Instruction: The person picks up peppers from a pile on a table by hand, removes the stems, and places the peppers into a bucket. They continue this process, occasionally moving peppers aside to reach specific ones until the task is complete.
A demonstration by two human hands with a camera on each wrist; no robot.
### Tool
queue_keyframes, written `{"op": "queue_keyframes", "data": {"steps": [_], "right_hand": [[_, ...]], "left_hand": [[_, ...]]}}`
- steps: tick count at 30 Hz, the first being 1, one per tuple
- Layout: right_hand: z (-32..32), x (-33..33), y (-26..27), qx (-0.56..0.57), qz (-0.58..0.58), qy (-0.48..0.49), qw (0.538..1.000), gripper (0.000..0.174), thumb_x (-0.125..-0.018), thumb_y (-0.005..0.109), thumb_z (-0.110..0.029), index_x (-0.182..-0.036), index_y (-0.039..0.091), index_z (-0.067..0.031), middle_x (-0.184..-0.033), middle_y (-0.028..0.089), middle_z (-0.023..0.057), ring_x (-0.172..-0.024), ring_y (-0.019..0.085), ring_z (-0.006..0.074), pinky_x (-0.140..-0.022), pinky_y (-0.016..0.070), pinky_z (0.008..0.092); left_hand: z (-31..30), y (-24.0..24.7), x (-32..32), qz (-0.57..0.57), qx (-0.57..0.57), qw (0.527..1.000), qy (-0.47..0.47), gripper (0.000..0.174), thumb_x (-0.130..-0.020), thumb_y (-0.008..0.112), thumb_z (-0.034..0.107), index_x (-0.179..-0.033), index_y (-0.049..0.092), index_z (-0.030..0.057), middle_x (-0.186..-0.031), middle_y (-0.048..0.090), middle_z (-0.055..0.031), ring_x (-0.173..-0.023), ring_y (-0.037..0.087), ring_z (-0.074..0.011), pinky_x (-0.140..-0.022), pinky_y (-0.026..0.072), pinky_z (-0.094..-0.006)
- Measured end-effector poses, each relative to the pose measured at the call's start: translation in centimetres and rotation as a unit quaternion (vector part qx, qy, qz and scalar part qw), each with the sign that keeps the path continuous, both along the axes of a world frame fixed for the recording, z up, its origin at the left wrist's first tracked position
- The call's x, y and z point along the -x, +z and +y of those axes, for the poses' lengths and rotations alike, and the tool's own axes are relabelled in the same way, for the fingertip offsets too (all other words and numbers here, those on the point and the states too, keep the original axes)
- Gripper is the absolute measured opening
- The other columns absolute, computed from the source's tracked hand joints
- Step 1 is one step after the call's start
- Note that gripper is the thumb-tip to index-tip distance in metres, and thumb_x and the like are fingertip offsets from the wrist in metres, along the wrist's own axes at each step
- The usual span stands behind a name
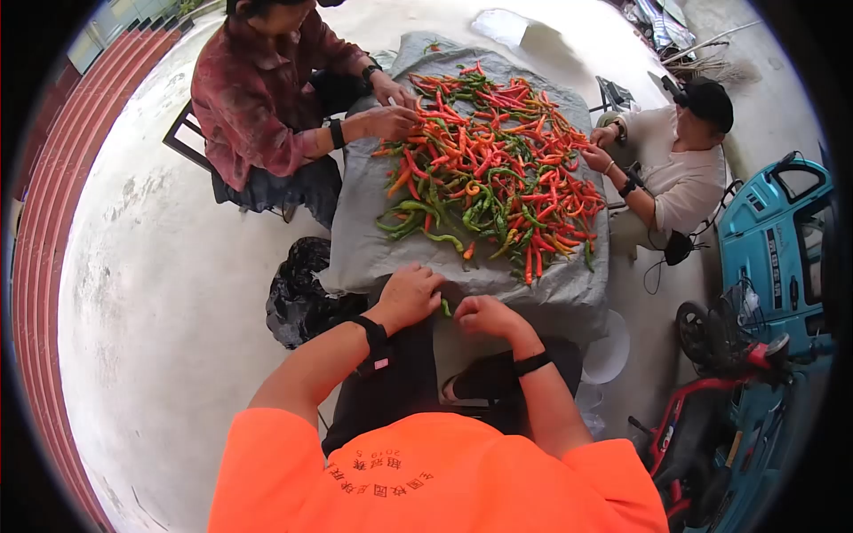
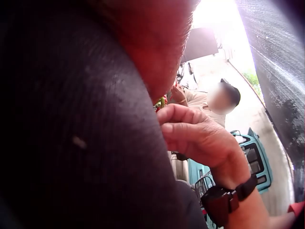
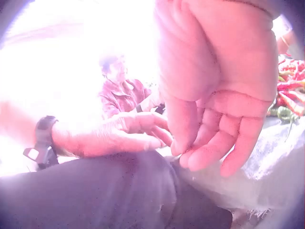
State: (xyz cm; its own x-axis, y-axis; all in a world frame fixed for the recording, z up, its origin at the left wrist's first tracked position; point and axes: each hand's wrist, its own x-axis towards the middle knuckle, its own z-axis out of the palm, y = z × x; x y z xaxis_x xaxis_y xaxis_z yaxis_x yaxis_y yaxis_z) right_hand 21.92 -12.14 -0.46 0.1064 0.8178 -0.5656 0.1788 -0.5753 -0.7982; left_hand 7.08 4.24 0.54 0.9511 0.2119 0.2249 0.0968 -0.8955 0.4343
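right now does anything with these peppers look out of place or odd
Only one thing stands out: a small pepper lies by itself near the far edge of the grey sheet, apart from the big pile of peppers, so it looks like a stray.

Peppers (image 1: 498, 151), ctr of head view: mix of red, org & grn, w/ most grn at pile's lower L. Lone green pepper (image 1: 445, 308) just below ctr. Sheet (image 1: 362, 195) under pile: plain grey. Btm ctr: bright org tee (image 1: 426, 444) w/ dk lettering; blk wrist straps (image 1: 532, 362) above it. Upper L: mottled maroon shirt (image 1: 258, 107). Upper R: cream top (image 1: 680, 147), blk cap (image 1: 710, 102). Far L: brick-red steps (image 1: 40, 293). L of ctr: blk bag (image 1: 302, 298). R edge: teal vehicle (image 1: 755, 235), dk windows.
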Motion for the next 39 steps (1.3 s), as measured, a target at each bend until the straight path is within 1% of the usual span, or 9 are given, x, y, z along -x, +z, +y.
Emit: {"op": "queue_keyframes", "data": {"steps": [7, 15, 20, 24, 27, 31, 33, 35, 39], "right_hand": [[-1.9, 1.8, 5.2, -0.067, 0.015, -0.116, 0.991, 0.013, -0.084, 0.057, -0.006, -0.096, 0.059, -0.0029, -0.082, 0.06, 0.0024, -0.074, 0.058, 0.0091, -0.068, 0.0489, 0.0219], [-4.5, 3.4, 6.5, -0.019, -0.045, -0.098, 0.994, 0.021, -0.082, 0.056, -0.006, -0.103, 0.059, -0.0054, -0.082, 0.061, 0.0012, -0.069, 0.058, 0.0076, -0.065, 0.048, 0.0215], [-3.7, -1.0, 7.6, -0.005, -0.126, -0.115, 0.985, 0.022, -0.081, 0.056, -0.01, -0.102, 0.061, -0.0047, -0.08, 0.063, 0.0029, -0.066, 0.06, 0.0099, -0.06, 0.0482, 0.0246], [-0.8, -7.5, 8.0, -0.147, -0.263, -0.219, 0.928, 0.025, -0.077, 0.057, -0.005, -0.101, 0.06, 0.001, -0.077, 0.063, 0.0057, -0.063, 0.06, 0.0101, -0.052, 0.0471, 0.0236], [1.7, -10.0, 6.4, -0.215, -0.234, -0.406, 0.856, 0.027, -0.08, 0.058, -0.009, -0.106, 0.058, -0.0001, -0.083, 0.061, 0.0047, -0.062, 0.059, 0.0099, -0.049, 0.0454, 0.0225], [3.9, -6.4, 1.9, -0.056, -0.167, -0.209, 0.962, 0.029, -0.081, 0.058, -0.018, -0.106, 0.06, -0.0037, -0.085, 0.063, 0.0041, -0.063, 0.061, 0.0107, -0.047, 0.0448, 0.0238], [5.1, -4.1, -2.0, 0.029, -0.27, -0.147, 0.951, 0.032, -0.081, 0.059, -0.024, -0.106, 0.061, -0.0049, -0.09, 0.066, 0.0073, -0.075, 0.066, 0.0192, -0.058, 0.0509, 0.0328], [6.2, -0.4, -0.9, 0.122, -0.452, -0.124, 0.875, 0.039, -0.079, 0.061, -0.036, -0.106, 0.061, -0.0092, -0.099, 0.066, 0.0108, -0.092, 0.064, 0.0275, -0.075, 0.0491, 0.0413], [7.6, 0.3, -3.9, 0.16, -0.456, -0.184, 0.856, 0.042, -0.077, 0.061, -0.045, -0.104, 0.061, -0.0128, -0.105, 0.064, 0.0117, -0.104, 0.058, 0.0314, -0.086, 0.0429, 0.0452]], "left_hand": [[-2.3, 1.1, 1.3, 0.019, -0.021, 0.995, -0.099, 0.031, -0.08, 0.059, 0.034, -0.107, 0.06, 0.0187, -0.086, 0.061, -0.0036, -0.09, 0.058, -0.0231, -0.078, 0.0425, -0.039], [-3.6, 0.1, 1.4, 0.04, -0.058, 0.994, -0.088, 0.028, -0.08, 0.059, 0.035, -0.1, 0.06, 0.0158, -0.084, 0.064, -0.0047, -0.094, 0.057, -0.0225, -0.083, 0.04, -0.0381], [-3.1, 0.2, 1.6, 0.09, -0.062, 0.993, -0.049, 0.019, -0.077, 0.056, 0.03, -0.081, 0.066, 0.0132, -0.084, 0.064, -0.0045, -0.09, 0.057, -0.0224, -0.082, 0.0405, -0.0369], [-1.9, -0.7, 1.6, 0.085, -0.06, 0.994, -0.026, 0.02, -0.077, 0.055, 0.029, -0.081, 0.066, 0.0134, -0.083, 0.064, -0.0045, -0.089, 0.057, -0.0229, -0.081, 0.0413, -0.0382], [-1.3, -0.9, 1.6, 0.079, -0.056, 0.995, -0.003, 0.019, -0.076, 0.056, 0.029, -0.081, 0.066, 0.0133, -0.081, 0.065, -0.0047, -0.088, 0.057, -0.0234, -0.08, 0.0418, -0.0385], [-0.8, -1.0, 1.3, 0.07, -0.034, 0.997, -0.004, 0.018, -0.074, 0.057, 0.028, -0.079, 0.065, 0.013, -0.078, 0.064, -0.0046, -0.085, 0.057, -0.024, -0.077, 0.0421, -0.0379], [-0.8, -1.0, 1.1, 0.06, -0.019, 0.998, -0.004, 0.017, -0.074, 0.058, 0.028, -0.078, 0.065, 0.0128, -0.076, 0.064, -0.0045, -0.083, 0.057, -0.0242, -0.076, 0.0422, -0.0376], [-0.7, -1.4, 0.9, 0.052, -0.005, 0.999, 0.0, 0.017, -0.073, 0.059, 0.028, -0.077, 0.065, 0.0128, -0.075, 0.064, -0.0044, -0.082, 0.057, -0.0242, -0.075, 0.0422, -0.0376], [-0.5, -1.4, 0.8, 0.057, 0.018, 0.998, 0.0, 0.016, -0.073, 0.059, 0.028, -0.075, 0.065, 0.0131, -0.074, 0.063, -0.0044, -0.082, 0.057, -0.0239, -0.074, 0.0421, -0.0375]]}}
